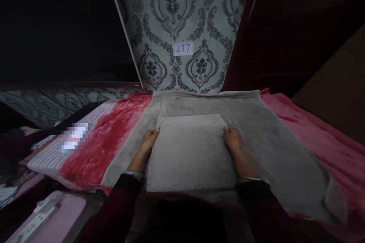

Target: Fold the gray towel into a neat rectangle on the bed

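A light grey, plush cloth (190, 153), roughly rectangular with straight edges, is spread between my two hands. My left hand (149, 139) pinches its left side near the far corner, fingers closed. On the opposite side, my right hand (233, 137) grips the right edge near the other far corner, also closed. Beneath the cloth lies a larger grey plush blanket (268, 152), and its near right corner is turned up. Whether the cloth has more than one layer, I cannot tell.
A red and pink blanket (114, 133) lies under the grey one, over striped fabric (49, 157). At the lower left, a white power strip (35, 226) rests on a pink surface (70, 212). A dark screen (59, 26), patterned wall (173, 11) and dark red panel (270, 41) stand behind.
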The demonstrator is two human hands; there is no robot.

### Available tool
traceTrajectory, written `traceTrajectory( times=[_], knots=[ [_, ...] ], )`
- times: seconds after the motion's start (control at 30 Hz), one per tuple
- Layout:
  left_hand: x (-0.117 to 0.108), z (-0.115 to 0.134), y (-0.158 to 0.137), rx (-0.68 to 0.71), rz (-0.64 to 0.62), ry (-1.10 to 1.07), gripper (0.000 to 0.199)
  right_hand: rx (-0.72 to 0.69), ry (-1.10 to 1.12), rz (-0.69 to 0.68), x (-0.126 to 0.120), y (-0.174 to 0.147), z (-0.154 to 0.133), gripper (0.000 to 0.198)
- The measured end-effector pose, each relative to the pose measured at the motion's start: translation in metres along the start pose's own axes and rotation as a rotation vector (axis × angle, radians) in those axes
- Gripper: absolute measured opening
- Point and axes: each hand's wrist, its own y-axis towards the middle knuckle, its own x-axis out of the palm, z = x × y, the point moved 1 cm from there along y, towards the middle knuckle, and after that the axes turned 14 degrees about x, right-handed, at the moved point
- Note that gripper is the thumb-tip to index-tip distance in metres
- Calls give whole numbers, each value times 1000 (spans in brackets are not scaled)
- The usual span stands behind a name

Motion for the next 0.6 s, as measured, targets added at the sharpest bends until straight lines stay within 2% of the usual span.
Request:
traceTrajectory(
  times=[0.37,0.53,0.6],
  knots=[
    [-4,13,-12,-15,-39,85,46,-45,-16,-20,0,5,4,43],
    [-3,27,-3,-43,-84,155,49,-8,31,12,3,-1,2,48],
    [1,34,4,-34,-74,212,46,-38,67,52,4,-2,2,49]
  ],
)
